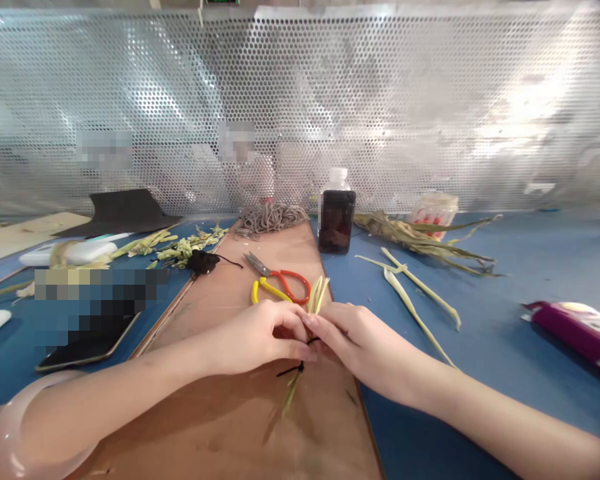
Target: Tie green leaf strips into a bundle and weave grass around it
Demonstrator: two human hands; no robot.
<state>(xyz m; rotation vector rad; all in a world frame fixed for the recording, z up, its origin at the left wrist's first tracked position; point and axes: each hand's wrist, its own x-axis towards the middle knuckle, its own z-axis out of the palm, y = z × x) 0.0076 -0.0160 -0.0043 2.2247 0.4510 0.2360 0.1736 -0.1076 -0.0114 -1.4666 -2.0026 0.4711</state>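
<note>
Both grips pinch one small bundle of leaf strips [318, 295] bound with black thread [295, 369]: left hand [260, 337] and right hand [353, 333] meet fingertip to fingertip over the board [230, 427] on the bench [505, 373], scissors [279, 283] just beyond.

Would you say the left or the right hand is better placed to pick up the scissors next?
Probably the left hand: the scissors lie on the board just beyond its knuckles, while the right hand sits further right, pinching the leaf strips.
</note>
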